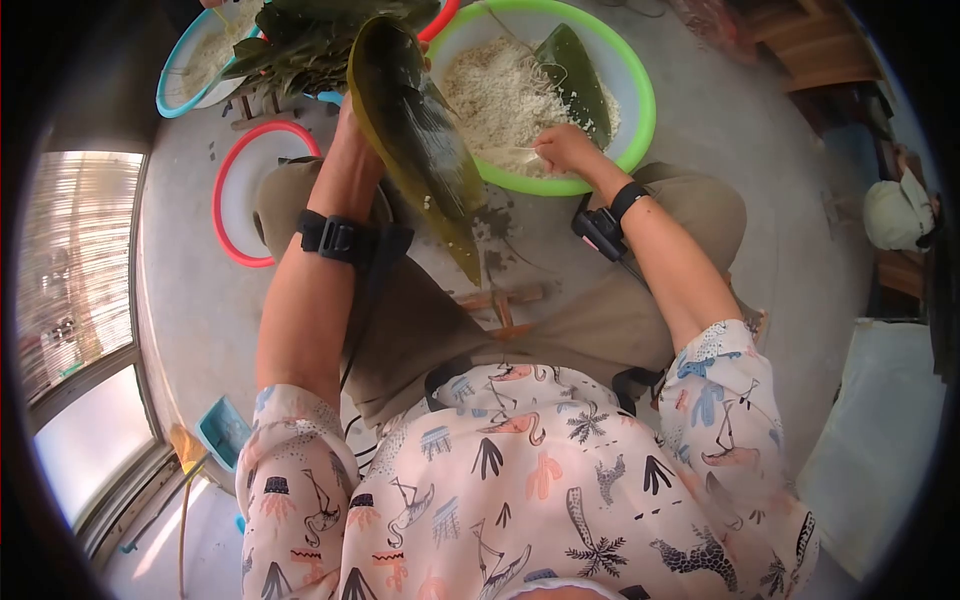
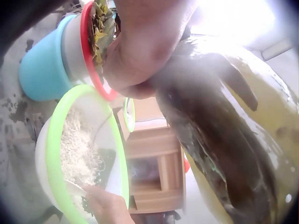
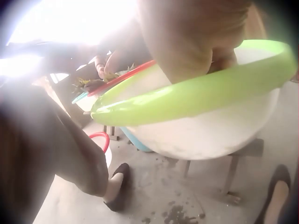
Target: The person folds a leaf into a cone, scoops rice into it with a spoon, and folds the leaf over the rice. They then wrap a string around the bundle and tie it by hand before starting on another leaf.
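My left hand (image 1: 357, 145) grips long, broad green leaves (image 1: 425, 150), curved into a trough with the pointed end hanging down toward my knees. A few white grains cling to their wet surface. In the left wrist view the leaves fill the right side. My right hand (image 1: 568, 150) reaches over the near rim of a green-rimmed basin (image 1: 645, 110) and pinches a pale spoon (image 2: 74, 188). The spoon's bowl is down among white rice grains (image 1: 500, 95). Another green leaf (image 1: 585, 85) leans inside the basin. The basin wall hides my right fingertips in the right wrist view.
Beyond my left hand lies a pile of leaves (image 1: 310, 45) in a red-rimmed basin (image 2: 86, 51). A blue-rimmed basin (image 1: 165, 85) stands far left, a red-rimmed container (image 1: 217, 200) by my left knee. Wooden legs (image 3: 229, 175) stand under the green-rimmed basin.
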Tool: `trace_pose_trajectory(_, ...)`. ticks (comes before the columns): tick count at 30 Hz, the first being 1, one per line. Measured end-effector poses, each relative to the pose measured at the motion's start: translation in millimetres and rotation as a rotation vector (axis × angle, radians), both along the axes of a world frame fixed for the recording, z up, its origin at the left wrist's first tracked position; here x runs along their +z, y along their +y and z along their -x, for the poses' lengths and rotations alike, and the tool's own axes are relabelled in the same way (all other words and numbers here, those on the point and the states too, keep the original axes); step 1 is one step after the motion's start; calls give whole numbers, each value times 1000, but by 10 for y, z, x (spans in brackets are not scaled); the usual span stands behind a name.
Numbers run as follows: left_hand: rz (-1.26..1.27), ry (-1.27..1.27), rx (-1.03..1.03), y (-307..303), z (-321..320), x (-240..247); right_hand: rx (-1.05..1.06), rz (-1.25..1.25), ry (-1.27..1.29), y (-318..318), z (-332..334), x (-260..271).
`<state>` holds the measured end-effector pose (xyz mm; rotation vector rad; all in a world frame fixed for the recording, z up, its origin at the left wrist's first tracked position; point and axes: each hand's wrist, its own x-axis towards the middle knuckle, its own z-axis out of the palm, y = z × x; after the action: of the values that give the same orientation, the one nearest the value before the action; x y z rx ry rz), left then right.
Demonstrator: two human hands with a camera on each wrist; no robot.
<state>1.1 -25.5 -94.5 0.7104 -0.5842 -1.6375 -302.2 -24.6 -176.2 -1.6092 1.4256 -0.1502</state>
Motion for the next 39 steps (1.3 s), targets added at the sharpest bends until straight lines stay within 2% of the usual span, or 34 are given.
trace_pose_trajectory(1, -29, 10, -2, 3, 23, 25, -1, 1, -7, -34, 2, 18)
trace_pose_trajectory(3, -84, -24, 31, 44, 85, 55, -156, -335, -139, -88, -15, 45)
trace_pose_trajectory(4, -135, -47, 63, 36, 100, 62, -154, -331, -146, -108, -36, 95)
trace_pose_trajectory(6, -85, 14, 20, 1, 147, 94, -199, -429, -152, -109, -24, 221)
trace_pose_trajectory(8, -127, 10, 135, 85, 297, 244, -222, -407, -225, -108, 18, 317)
trace_pose_trajectory(10, -115, 19, 127, 53, 364, 249, -233, -379, -298, -122, 54, 459)
trace_pose_trajectory(12, -106, 28, 134, 54, 388, 207, -336, -312, -488, -81, 77, 701)
trace_pose_trajectory(14, -187, 143, 122, 21, 428, 208, -311, -277, -509, -66, 125, 956)
trace_pose_trajectory(16, -180, 134, 137, 1, 480, 206, -296, -172, -602, -91, 156, 1262)
trace_pose_trajectory(18, -242, 221, 128, -58, 543, 134, -291, -92, -619, -89, 94, 1563)
trace_pose_trajectory(20, -229, 199, 125, -25, 598, 164, -299, -21, -631, -55, 19, 1807)
trace_pose_trajectory(24, -260, 208, 80, -35, 721, 138, -268, 83, -653, -17, -297, 2081)
trace_pose_trajectory(26, -298, 207, 87, -32, 791, 179, -192, 258, -514, -61, -478, 2043)
trace_pose_trajectory(27, -301, 181, 105, -10, 829, 223, -183, 436, -343, -39, -601, 2031)
trace_pose_trajectory(28, -307, 154, 125, 15, 852, 273, -182, 436, -344, -41, -680, 1948)
trace_pose_trajectory(30, -299, 101, 128, 72, 866, 318, 106, 1249, 111, -29, -793, 1722)
trace_pose_trajectory(32, -298, 120, 135, 86, 867, 414, 155, 1257, 121, 27, -848, 1721)
trace_pose_trajectory(34, -290, 133, 158, 124, 821, 388, 217, 1374, 109, 38, -873, 1704)
trace_pose_trajectory(36, -163, -44, 72, 61, 766, 266, 212, 1356, 105, 95, -856, 1737)
trace_pose_trajectory(37, -159, -42, 74, 35, 766, 271, 209, 1345, 106, 90, -849, 1775)
trace_pose_trajectory(39, -310, 254, 105, 12, 780, 288, 208, 1383, 70, 99, -866, 1827)
